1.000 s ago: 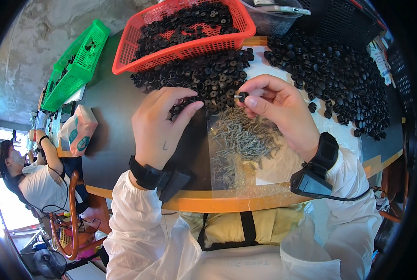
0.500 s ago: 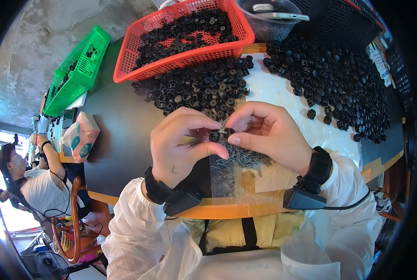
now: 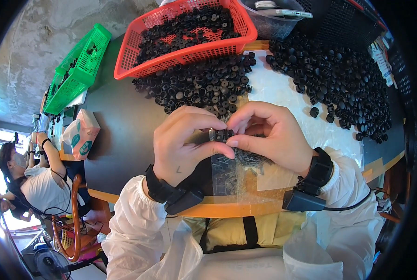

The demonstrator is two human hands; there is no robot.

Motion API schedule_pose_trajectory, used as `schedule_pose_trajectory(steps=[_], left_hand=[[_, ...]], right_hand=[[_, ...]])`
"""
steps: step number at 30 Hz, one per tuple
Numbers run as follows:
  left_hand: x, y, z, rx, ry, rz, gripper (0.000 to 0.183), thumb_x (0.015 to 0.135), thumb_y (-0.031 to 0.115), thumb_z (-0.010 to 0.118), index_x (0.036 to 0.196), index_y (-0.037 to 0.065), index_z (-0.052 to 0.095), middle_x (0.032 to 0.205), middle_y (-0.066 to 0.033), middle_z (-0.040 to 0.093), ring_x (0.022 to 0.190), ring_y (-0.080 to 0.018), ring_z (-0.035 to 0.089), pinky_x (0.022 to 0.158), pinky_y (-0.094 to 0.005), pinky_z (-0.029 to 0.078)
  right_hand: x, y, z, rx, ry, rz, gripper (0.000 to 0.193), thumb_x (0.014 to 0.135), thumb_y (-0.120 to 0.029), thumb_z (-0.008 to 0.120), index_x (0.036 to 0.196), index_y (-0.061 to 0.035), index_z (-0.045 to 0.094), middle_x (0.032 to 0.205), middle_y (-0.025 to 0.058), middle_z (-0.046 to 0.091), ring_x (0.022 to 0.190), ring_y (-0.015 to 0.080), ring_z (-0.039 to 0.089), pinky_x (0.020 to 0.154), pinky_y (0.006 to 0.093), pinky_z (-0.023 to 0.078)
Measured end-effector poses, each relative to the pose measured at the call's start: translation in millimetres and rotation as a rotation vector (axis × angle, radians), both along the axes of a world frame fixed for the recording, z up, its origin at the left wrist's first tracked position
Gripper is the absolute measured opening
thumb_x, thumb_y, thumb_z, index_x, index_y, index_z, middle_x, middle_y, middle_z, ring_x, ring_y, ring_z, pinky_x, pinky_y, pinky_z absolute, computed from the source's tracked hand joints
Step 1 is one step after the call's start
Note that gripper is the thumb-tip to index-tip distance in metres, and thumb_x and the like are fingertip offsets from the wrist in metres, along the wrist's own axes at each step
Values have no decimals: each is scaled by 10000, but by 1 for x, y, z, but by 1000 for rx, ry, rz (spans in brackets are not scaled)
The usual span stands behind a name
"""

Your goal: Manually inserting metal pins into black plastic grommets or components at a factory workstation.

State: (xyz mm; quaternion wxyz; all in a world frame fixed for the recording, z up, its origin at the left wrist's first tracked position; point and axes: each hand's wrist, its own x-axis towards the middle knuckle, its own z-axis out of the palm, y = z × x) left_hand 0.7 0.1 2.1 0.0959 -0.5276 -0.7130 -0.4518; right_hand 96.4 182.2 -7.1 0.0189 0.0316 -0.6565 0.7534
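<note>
Between my two hands is a small round black plastic part (image 3: pixel 224 136), held over the table. My right hand (image 3: pixel 276 137) pinches it from the right with thumb and forefinger. From the other side my left hand (image 3: pixel 182 147) closes on it, with the forefinger above and the thumb below. A thin shiny metal piece (image 3: pixel 212 134) shows at the part's left end; its exact kind I cannot make out. Just below my fingers lies a heap of small metal pins or screws (image 3: pixel 250 161), partly hidden by my right hand.
Loose black rings and discs (image 3: pixel 194 86) are heaped before a red basket (image 3: pixel 185 56) holding more. Black caps (image 3: pixel 334 84) cover the right side. Behind stands a clear tub (image 3: pixel 269 28) with a phone across it. At left are a tissue pack (image 3: pixel 85 135), green basket (image 3: pixel 78 74) and another person (image 3: pixel 45 186).
My hands have shifted slightly and the black part has turned between my fingers. The shiny metal piece now shows at its left end. The view has moved a little.
</note>
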Motion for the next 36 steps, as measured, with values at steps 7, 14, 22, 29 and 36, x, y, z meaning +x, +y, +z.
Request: schedule_pose_trajectory(steps=[7,14,22,29,36], left_hand=[[-2,0,1,-1,56,-25,457,547,264,889,861,37,645,843,-84,671,767,-207,638,686,-295,494],[3,1,-5,44,-70,-31,443,560,240,892,881,46,656,829,-69,661,738,-175,618,621,-270,485],[5,3,-8,135,-136,-72,412,595,168,893,914,40,665,855,-67,649,726,-140,607,551,-239,484],[8,4,-8,201,-226,-121,399,614,112,883,931,24,657,888,-84,640,725,-132,612,578,-240,507],[3,5,-9,174,-116,-150,449,576,215,882,932,34,678,917,-68,602,752,-133,587,603,-257,496]], right_hand=[[0,0,0,-30,-10,7,206,814,-24,733,995,-9,635,873,17,647,812,68,619,749,226,521],[2,-2,-2,-92,22,-18,207,797,-1,741,969,-5,626,858,12,637,818,71,615,752,224,516],[5,-5,4,-84,10,-62,181,788,-11,752,936,1,649,875,17,626,799,63,590,744,211,513],[8,-10,4,-154,51,-84,190,778,-27,767,926,-10,649,880,12,619,804,65,586,739,216,513],[6,-7,2,-189,-11,-15,209,776,-9,762,927,-23,618,893,19,607,813,72,586,755,230,509]])
